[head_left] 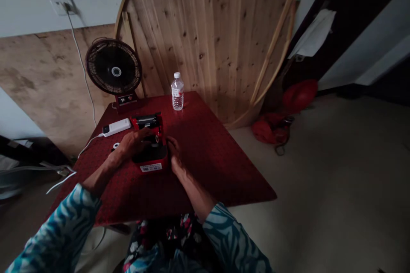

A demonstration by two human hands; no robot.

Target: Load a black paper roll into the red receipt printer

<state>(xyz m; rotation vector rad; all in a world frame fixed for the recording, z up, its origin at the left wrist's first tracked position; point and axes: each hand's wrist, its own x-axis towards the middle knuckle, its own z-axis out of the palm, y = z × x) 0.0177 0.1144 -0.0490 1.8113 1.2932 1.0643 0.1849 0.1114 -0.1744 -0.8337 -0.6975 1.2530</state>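
A small red machine with a dark interior, which looks like a label printer, sits on the table with its top open. A white label is stuck on its near side, and a black roller shows at its back. My left hand reaches over the left wall with its fingers stretched into the opening; the fingertips are partly lost in shadow. Beside them lies a small pale roll inside the machine. My right hand is curved against the machine's right side. A white ring-shaped roll lies left of my left hand.
Behind the machine stand a black fan and a water bottle. A white power bank with a cable lies at the left. The red-covered table ends at the right above the floor. A large round wooden board leans on the wall.
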